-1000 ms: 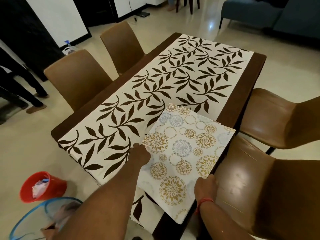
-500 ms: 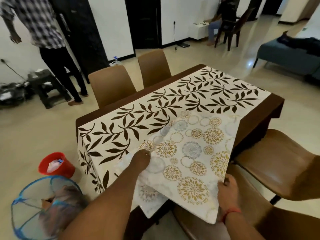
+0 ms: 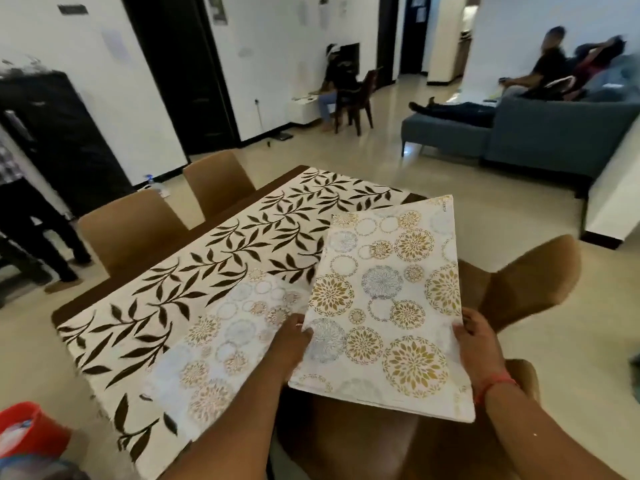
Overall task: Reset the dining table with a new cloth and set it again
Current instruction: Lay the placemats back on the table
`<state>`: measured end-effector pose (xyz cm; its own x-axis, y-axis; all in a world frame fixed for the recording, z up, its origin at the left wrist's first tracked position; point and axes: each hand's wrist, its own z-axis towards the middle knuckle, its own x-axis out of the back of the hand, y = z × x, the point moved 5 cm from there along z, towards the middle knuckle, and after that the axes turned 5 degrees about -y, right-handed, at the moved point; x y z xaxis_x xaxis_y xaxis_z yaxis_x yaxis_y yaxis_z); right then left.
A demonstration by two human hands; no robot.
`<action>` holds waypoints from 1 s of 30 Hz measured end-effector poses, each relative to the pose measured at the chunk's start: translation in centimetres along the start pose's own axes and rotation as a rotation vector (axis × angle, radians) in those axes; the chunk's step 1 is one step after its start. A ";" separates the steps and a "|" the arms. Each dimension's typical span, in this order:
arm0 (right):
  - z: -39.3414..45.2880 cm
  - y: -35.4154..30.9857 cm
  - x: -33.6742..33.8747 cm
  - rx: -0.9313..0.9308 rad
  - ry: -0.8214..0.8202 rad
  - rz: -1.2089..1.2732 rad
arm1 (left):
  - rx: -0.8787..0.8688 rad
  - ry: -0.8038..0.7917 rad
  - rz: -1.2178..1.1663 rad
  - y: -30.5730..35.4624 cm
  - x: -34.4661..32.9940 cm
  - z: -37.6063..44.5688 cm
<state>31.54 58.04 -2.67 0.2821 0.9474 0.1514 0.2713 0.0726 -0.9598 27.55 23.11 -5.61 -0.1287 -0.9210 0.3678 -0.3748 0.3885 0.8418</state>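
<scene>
A folded white cloth with gold and blue circle flowers [image 3: 388, 306] is lifted above the table's near right corner. My left hand [image 3: 289, 342] grips its left edge and my right hand [image 3: 479, 344] grips its right edge. One layer of the same cloth [image 3: 228, 337] trails down to the left and lies spread on the table. The dark wooden dining table [image 3: 114, 282] carries a white cloth with dark brown leaves [image 3: 242, 244] over its whole length.
Two brown chairs [image 3: 135, 230] stand along the table's far side, two more [image 3: 530, 275] on the near right, one below the lifted cloth. A red bucket [image 3: 31, 431] sits at the lower left. People stand at left and sit on a blue sofa [image 3: 540, 133].
Both hands have raised the folded flower cloth off the table and swung it right, leaving one layer unfolded on the table. The camera has tilted up, showing more of the room.
</scene>
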 end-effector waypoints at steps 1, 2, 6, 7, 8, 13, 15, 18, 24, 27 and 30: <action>-0.6 0.2 2.4 0.008 0.052 0.002 | -0.042 -0.014 0.036 1.3 -1.8 -0.4; -1.0 0.2 4.2 0.026 0.084 0.003 | -0.084 -0.024 0.060 2.2 -3.4 -0.6; -3.7 0.7 12.2 0.079 0.229 -0.105 | -0.108 -0.076 0.040 4.3 -11.0 -3.0; -4.6 0.8 13.9 0.072 0.246 -0.120 | -0.109 -0.093 0.024 4.5 -12.9 -3.8; -5.5 1.0 16.0 0.064 0.268 -0.127 | -0.123 -0.113 0.011 5.0 -15.1 -4.8; -6.5 2.2 24.9 0.054 0.338 -0.127 | -0.174 -0.152 0.020 9.3 -23.2 -7.8; -5.6 3.0 28.1 0.056 0.343 -0.086 | -0.190 -0.146 0.025 11.1 -26.0 -8.5; -3.5 3.7 33.2 0.075 0.335 -0.049 | -0.199 -0.115 0.028 13.7 -30.8 -9.2; 0.7 3.0 45.1 0.082 0.312 -0.068 | -0.193 -0.088 0.049 18.9 -42.4 -9.0; 3.7 3.2 49.4 0.048 0.305 -0.050 | -0.160 -0.094 0.012 21.4 -46.4 -8.8; 8.1 3.1 51.8 0.032 0.298 -0.051 | -0.114 -0.119 -0.039 23.6 -49.0 -6.9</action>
<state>39.58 109.83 0.29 0.5279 0.8093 0.2575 0.2644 0.1315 -0.9554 31.35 77.58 -1.00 -0.2263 -0.9296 0.2908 -0.2754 0.3474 0.8964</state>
